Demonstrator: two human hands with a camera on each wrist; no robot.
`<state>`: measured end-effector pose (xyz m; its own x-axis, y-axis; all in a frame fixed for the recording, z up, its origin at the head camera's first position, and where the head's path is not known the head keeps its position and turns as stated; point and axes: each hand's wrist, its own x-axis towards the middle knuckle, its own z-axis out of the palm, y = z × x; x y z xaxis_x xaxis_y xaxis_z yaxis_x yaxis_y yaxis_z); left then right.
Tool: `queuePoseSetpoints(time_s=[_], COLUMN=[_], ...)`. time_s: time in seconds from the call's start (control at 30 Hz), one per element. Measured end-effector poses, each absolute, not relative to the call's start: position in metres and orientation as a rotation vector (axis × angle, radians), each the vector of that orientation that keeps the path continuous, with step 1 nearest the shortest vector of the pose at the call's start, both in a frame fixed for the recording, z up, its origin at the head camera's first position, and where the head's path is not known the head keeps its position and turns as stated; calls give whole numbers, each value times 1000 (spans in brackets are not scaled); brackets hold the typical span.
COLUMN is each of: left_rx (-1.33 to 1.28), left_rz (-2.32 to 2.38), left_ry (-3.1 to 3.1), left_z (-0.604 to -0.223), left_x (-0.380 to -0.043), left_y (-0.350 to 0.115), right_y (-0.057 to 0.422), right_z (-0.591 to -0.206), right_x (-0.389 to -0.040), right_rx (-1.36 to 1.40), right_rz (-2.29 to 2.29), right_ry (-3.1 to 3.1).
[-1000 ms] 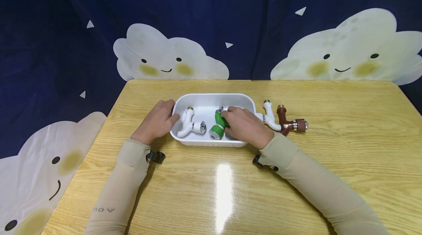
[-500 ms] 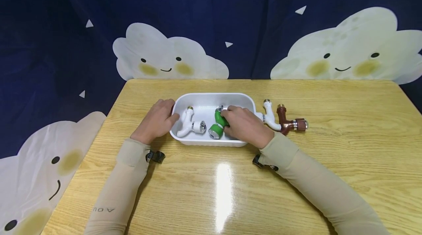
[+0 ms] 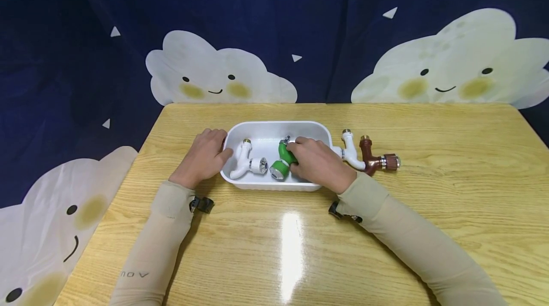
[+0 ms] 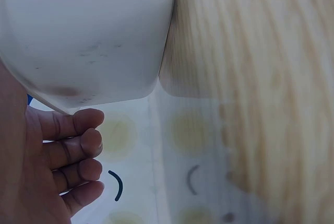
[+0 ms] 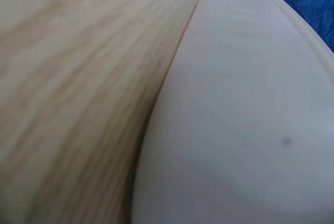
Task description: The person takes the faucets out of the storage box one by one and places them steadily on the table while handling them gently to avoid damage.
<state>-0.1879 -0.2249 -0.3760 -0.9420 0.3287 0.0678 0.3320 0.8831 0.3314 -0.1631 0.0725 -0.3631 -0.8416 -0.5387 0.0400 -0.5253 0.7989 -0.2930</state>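
Observation:
At the left end of a white plastic basin [image 3: 274, 187], my left hand [image 3: 203, 156] grips the rim, its thumb over the edge. The left wrist view shows the curled fingers [image 4: 86, 145] outside the basin's wall [image 4: 104, 36]. My right hand [image 3: 319, 160] reaches inside and holds a green tap [image 3: 285, 153] with a ribbed green knob, covering part of its body. Left of it, in the same basin, lies a white tap [image 3: 244, 160] with a brass-coloured threaded end. In the right wrist view, the basin's outer side [image 5: 240, 104] blocks sight of the right hand.
Just right of the basin, another white tap [image 3: 350, 151] and a dark brown tap [image 3: 373, 158] lie close together on the wooden table [image 3: 450, 191]. Behind the table hangs a dark blue curtain [image 3: 317, 10] with smiling clouds.
The knob end of the green tap has swung slightly left and away from me in the right hand. The left hand and the basin stay in place.

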Motion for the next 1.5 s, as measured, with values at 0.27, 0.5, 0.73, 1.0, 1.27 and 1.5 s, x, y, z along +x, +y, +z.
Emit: queuePoseSetpoints(time_s=[0.27, 0.5, 0.73, 1.0, 1.27, 1.5], left_rx=[-530, -538, -549, -554, -547, -546], left_rz=[-536, -549, -560, -553, -574, -577], left_ry=[-3042, -3034, -3028, -3026, -3028, -3028], left_z=[-376, -377, -376, -375, -376, -376], left_x=[-188, -189, -188, -188, -187, -188], left_y=[-226, -225, -224, -225, -225, -225], right_y=[72, 73, 75, 75, 78, 81], right_z=[-363, -362, -357, -350, -345, -341], right_x=[-163, -162, -158, -155, -154, -153], right_rx=[-879, -891, -991, -1006, -999, -990], right_rz=[-478, -522, -577, -573, -594, -585], right_ry=[2931, 2970, 3015, 3057, 3074, 3101])
